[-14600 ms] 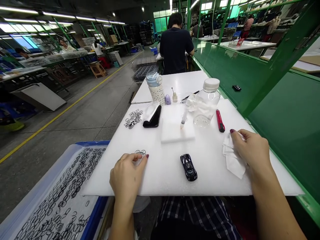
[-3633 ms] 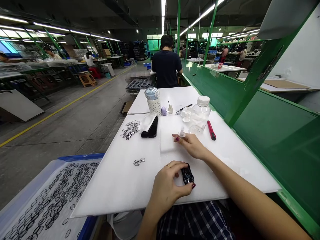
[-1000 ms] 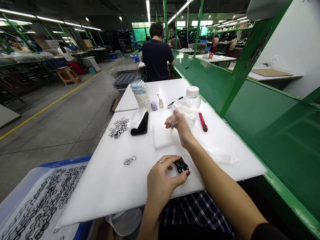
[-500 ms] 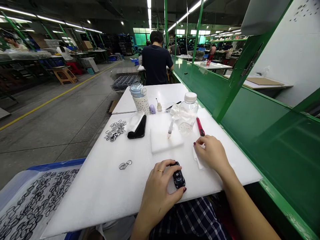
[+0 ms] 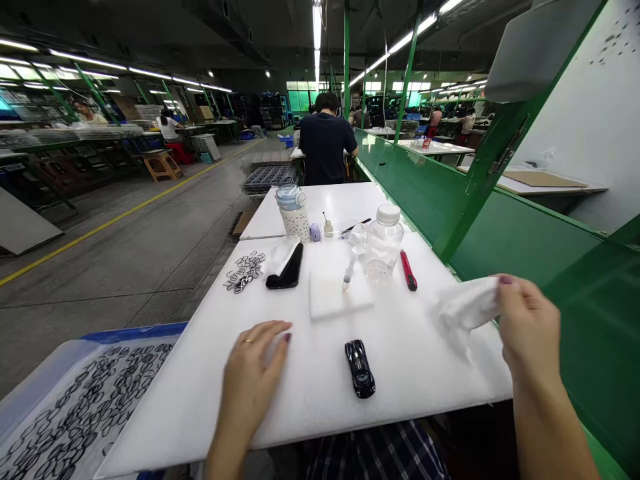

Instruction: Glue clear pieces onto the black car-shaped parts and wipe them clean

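A glossy black toy car [image 5: 360,369] lies on the white foam-topped table [image 5: 320,413], with neither hand touching it. My left hand [image 5: 253,373] hovers at or just above the table to the car's left, thumb and fingers apart, holding nothing. On the right, my right hand [image 5: 530,333] pinches a white cloth or tissue [image 5: 470,303], which hangs off to its left, blurred by motion. Behind the car, a syringe [image 5: 349,272] rests on a white foam block [image 5: 337,307]. A red utility knife [image 5: 409,270] lies right of a clear bottle [image 5: 384,247].
A black phone-like slab [image 5: 290,275] lies partly under white tissue, beside a pile of thin black rings [image 5: 245,270]. A tumbler [image 5: 294,217] stands behind. More rings cover a tray [image 5: 95,400] at lower left. A green conveyor [image 5: 415,193] runs along the right; a person [image 5: 327,143] sits ahead.
My left hand has let go of the toy car and moved left, over where a few loose rings lay. My right hand has lifted the white cloth and swung right with it.
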Demonstrator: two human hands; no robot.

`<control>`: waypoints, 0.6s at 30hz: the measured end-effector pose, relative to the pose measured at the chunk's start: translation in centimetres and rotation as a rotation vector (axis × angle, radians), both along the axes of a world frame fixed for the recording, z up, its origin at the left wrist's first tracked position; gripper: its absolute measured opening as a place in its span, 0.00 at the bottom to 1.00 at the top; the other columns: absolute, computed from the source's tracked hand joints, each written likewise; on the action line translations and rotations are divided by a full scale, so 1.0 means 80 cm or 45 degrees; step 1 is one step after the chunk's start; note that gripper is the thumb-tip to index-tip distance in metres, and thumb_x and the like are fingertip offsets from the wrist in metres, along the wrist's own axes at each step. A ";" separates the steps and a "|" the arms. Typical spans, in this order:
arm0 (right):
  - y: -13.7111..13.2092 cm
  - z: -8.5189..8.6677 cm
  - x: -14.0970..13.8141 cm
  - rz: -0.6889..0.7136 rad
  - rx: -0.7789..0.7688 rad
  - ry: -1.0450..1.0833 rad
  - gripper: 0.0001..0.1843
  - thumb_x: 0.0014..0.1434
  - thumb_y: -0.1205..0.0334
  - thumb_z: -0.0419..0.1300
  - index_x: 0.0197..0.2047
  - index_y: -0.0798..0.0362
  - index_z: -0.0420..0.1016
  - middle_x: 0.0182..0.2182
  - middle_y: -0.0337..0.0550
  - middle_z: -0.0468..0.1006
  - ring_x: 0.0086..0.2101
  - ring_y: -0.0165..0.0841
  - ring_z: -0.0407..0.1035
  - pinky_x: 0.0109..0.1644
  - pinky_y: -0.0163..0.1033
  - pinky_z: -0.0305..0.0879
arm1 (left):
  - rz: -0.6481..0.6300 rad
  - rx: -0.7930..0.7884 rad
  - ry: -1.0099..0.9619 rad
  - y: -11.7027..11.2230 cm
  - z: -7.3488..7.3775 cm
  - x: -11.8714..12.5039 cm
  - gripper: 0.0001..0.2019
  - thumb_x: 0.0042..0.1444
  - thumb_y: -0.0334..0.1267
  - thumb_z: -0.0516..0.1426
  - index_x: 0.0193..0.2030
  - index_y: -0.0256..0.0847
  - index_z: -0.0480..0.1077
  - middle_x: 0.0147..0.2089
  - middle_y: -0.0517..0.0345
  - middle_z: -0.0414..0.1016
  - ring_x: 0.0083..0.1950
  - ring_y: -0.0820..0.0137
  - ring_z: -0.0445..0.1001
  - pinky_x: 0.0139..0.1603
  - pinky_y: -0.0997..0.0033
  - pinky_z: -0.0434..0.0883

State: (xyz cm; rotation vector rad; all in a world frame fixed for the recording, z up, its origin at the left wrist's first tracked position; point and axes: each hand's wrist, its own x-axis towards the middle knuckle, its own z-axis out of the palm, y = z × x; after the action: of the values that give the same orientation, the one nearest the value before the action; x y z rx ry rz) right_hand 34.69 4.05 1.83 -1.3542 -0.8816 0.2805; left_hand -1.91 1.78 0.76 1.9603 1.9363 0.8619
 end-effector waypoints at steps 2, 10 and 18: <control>0.011 0.027 -0.001 -0.135 0.275 0.214 0.11 0.59 0.54 0.58 0.31 0.51 0.72 0.29 0.45 0.73 0.28 0.33 0.66 0.28 0.39 0.58 | 0.198 -0.031 0.184 0.008 -0.005 -0.019 0.19 0.60 0.44 0.47 0.49 0.43 0.76 0.54 0.52 0.76 0.57 0.50 0.67 0.54 0.48 0.68; 0.079 0.097 -0.058 0.361 0.235 0.057 0.22 0.52 0.46 0.66 0.22 0.53 0.65 0.17 0.34 0.61 0.19 0.25 0.50 0.21 0.34 0.44 | 0.349 -0.150 0.244 0.007 -0.015 -0.032 0.24 0.59 0.50 0.46 0.50 0.43 0.76 0.58 0.55 0.74 0.59 0.50 0.65 0.53 0.50 0.68; 0.099 0.072 -0.061 0.261 0.253 -0.117 0.18 0.58 0.47 0.61 0.33 0.55 0.74 0.24 0.39 0.70 0.23 0.28 0.57 0.26 0.35 0.52 | 0.383 -0.184 0.193 0.009 -0.014 -0.035 0.21 0.57 0.49 0.46 0.45 0.49 0.78 0.57 0.59 0.75 0.59 0.52 0.67 0.52 0.51 0.69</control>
State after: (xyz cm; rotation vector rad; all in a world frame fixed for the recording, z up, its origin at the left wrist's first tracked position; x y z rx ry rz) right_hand 29.81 11.99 7.59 -1.1014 -1.0985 0.2820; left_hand -4.74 2.48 -0.33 1.7242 2.3522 0.6335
